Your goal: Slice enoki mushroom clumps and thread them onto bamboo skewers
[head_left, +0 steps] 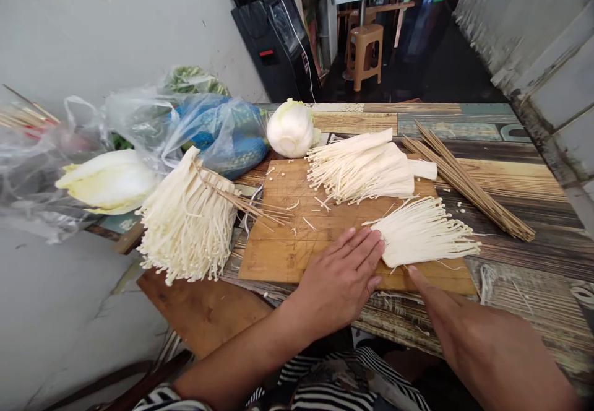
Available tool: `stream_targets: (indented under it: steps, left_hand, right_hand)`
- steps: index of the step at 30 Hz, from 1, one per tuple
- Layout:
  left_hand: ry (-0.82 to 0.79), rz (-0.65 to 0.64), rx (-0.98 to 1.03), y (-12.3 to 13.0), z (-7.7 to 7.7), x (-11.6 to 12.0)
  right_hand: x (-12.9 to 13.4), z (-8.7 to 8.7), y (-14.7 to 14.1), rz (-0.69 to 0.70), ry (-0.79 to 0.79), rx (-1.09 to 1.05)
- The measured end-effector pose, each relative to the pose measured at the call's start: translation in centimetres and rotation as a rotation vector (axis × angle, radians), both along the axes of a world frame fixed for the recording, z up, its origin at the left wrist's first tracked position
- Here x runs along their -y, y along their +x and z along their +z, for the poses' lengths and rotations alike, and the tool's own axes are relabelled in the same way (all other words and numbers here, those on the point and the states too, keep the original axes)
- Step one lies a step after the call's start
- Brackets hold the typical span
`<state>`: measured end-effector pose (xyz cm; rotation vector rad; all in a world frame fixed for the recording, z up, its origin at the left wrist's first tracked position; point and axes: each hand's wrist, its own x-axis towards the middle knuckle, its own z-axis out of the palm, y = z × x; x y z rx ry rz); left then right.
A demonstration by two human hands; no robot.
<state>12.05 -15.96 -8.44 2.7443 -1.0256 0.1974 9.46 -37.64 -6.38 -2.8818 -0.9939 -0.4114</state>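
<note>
- Flat mushroom bunch (427,234), thin-stemmed, cream: on the near right of the cutting board (273,250), base toward the left hand, caps fanned right.
- Left hand (343,275): fingers straight, close together, laid flat; tips touch the bunch's base, gripping nothing that I can see.
- Right hand (496,343): index finger extended to the bunch's near edge; other fingers hidden from my camera, so I cannot tell how far they close or whether they hold anything.
- Handling note: I would judge light, even pressure at the joined base best, leaving the stems parallel; a hard push could split the fan. The right fingertip would do well to work low and level, clear of the left fingers.
- Mushroom pile (366,173): far side of the board, bunches overlapping.
- Large mushroom cluster (185,225): left of the board, caps downward, thin sticks (250,205) projecting over the board.
- Loose stick bundle (482,191): on the worktop (533,182), right of the board.
- Round cabbage (291,129): just beyond the board.
</note>
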Motion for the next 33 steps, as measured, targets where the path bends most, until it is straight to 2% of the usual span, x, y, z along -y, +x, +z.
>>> stream_targets:
  steps: [8, 20, 25, 28, 33]
  left_hand:
    - [-0.01, 0.002, -0.006, 0.1, 0.2, 0.0]
    - [-0.02, -0.012, -0.024, 0.3, 0.4, 0.0]
    - [-0.035, -0.008, -0.047, 0.3, 0.6, 0.0]
    - [-0.052, 0.007, -0.043, 0.2, 0.6, 0.1]
    - [-0.051, 0.017, -0.033, 0.1, 0.5, 0.1]
  right_hand:
    - [0.0, -1.5, -0.4, 0.006, -0.005, 0.034]
    - [-0.6, -1.5, -0.4, 0.007, 0.024, 0.108]
    - [-1.0, -1.9, -0.4, -0.041, -0.035, 0.138]
    - [-1.1, -2.3, -0.3, -0.07, -0.008, 0.16]
    - [0.6, -3.3, -1.9, -0.105, 0.079, 0.076]
